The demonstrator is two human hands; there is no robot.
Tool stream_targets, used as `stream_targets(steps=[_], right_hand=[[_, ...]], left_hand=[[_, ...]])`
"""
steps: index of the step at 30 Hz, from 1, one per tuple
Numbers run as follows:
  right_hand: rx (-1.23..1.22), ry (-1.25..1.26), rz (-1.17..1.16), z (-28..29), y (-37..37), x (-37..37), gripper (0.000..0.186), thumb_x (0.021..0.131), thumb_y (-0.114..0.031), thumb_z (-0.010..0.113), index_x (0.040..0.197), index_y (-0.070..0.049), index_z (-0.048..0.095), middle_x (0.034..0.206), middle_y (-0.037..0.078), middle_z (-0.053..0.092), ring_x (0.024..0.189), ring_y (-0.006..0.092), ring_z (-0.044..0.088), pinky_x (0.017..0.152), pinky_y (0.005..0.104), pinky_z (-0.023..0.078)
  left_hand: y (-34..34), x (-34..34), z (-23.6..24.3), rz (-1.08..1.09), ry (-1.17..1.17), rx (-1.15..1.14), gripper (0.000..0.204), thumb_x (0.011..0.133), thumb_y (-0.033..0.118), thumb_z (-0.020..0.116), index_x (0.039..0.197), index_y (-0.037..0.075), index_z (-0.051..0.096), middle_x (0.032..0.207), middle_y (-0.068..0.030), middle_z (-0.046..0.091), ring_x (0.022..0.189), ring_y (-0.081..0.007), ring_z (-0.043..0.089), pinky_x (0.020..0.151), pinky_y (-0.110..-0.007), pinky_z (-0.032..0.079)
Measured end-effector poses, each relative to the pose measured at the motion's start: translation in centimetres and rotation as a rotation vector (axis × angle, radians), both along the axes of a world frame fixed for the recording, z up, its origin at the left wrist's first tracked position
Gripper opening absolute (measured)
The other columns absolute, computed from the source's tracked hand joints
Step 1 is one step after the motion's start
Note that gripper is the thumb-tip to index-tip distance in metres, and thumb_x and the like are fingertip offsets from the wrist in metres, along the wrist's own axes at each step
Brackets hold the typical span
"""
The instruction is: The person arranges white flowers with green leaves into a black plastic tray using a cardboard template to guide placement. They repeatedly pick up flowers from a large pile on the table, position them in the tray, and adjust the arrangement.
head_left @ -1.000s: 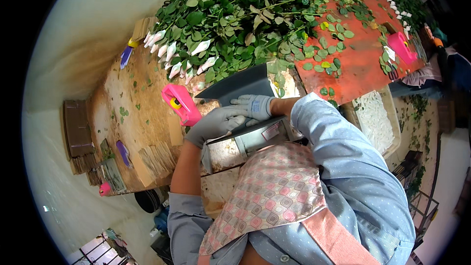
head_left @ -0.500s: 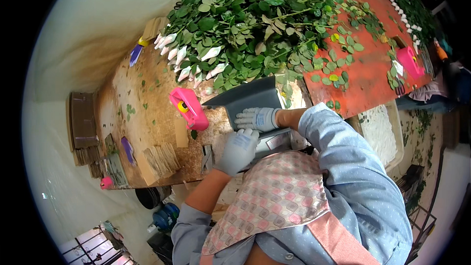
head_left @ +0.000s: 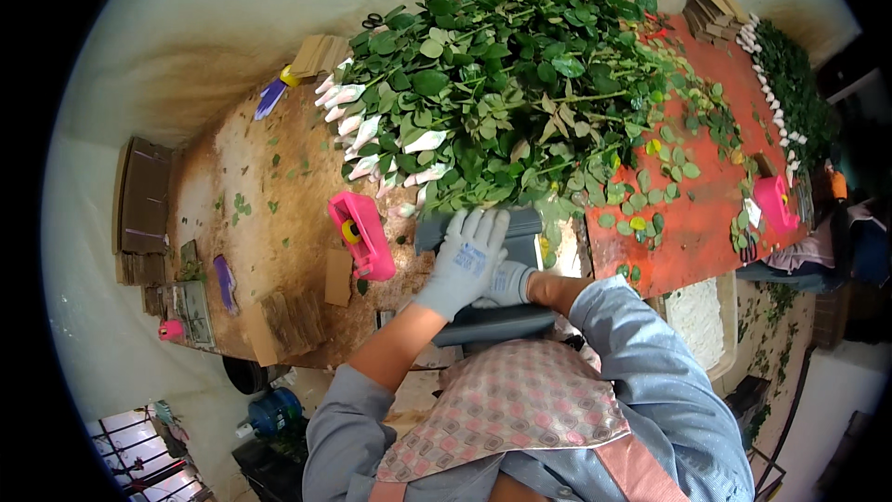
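Note:
My left hand (head_left: 467, 256), in a light grey glove, lies across the dark grey sheet (head_left: 523, 222) at the table's near edge, its fingers stretched away from me. Partly beneath it is my right hand (head_left: 509, 283), in a matching glove; its fingers are hidden. A dark grey flap (head_left: 497, 325) of the same look lies on the near side of both hands, close to my apron. Just beyond the sheet is a large heap of leafy rose stems (head_left: 520, 93), with pale pink-white wrapped heads (head_left: 365, 133) at its left end. A pink tape dispenser (head_left: 364, 237) stands left of my left hand.
Cardboard pieces (head_left: 288, 321) are stacked at the near left, and more cardboard (head_left: 144, 195) stands at the far left. Loose leaves lie over the red tabletop (head_left: 688, 242) on the right. Another pink tape dispenser (head_left: 774, 204) and a white-filled bin (head_left: 697, 325) are farther right.
My left hand has moved forward and now overlaps my right hand. A dark flap now covers the grey, labelled surface seen earlier on the near side. The whole view has shifted.

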State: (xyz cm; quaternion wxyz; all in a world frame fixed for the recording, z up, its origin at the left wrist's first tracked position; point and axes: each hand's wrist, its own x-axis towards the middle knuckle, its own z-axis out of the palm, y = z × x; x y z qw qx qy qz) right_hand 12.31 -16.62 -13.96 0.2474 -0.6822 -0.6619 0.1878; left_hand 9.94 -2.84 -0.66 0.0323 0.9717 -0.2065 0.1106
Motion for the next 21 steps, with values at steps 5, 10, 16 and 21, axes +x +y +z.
stream_targets(steps=[5,10,16,21], right_hand=[[0.028,-0.041,0.034,-0.1,-0.2,0.3,0.043,0.097,-0.042,0.055,0.130,-0.014,0.061,0.128,0.018,0.063,0.118,0.0382,0.060,0.101,0.0470,0.048],[-0.233,0.079,0.048,0.9,0.0,0.3,0.056,0.098,-0.044,0.051,0.143,-0.011,0.051,0.146,0.018,0.052,0.136,0.0388,0.047,0.116,0.0482,0.034],[-0.020,0.000,-0.004,-6.5,-0.9,0.2,0.061,0.100,-0.046,0.048,0.150,-0.012,0.043,0.157,0.017,0.039,0.143,0.0358,0.038,0.120,0.0470,0.028],[-0.118,-0.100,0.084,-1.1,0.9,-0.5,0.060,0.100,-0.044,0.049,0.150,-0.011,0.043,0.157,0.016,0.039,0.144,0.0350,0.039,0.120,0.0472,0.027]], left_hand=[[0.0,1.5,-3.4,0.126,0.127,-0.121,0.018,0.093,0.031,0.061,0.096,0.014,0.061,0.089,-0.0052,0.063,0.087,-0.0251,0.065,0.073,-0.041,0.050],[-1.6,3.1,-1.2,0.115,0.371,-0.139,0.018,0.094,0.028,0.059,0.100,0.011,0.062,0.095,-0.0087,0.065,0.088,-0.0284,0.066,0.072,-0.045,0.052],[-7.5,5.3,-2.3,-0.024,0.277,-0.189,0.020,0.096,0.026,0.055,0.105,0.010,0.061,0.096,-0.0152,0.067,0.085,-0.0329,0.068,0.072,-0.047,0.054],[-2.9,3.6,0.9,-0.026,0.347,-0.321,0.038,0.097,0.036,0.057,0.127,0.013,0.061,0.102,-0.0151,0.069,0.090,-0.0360,0.069,0.076,-0.048,0.055]])
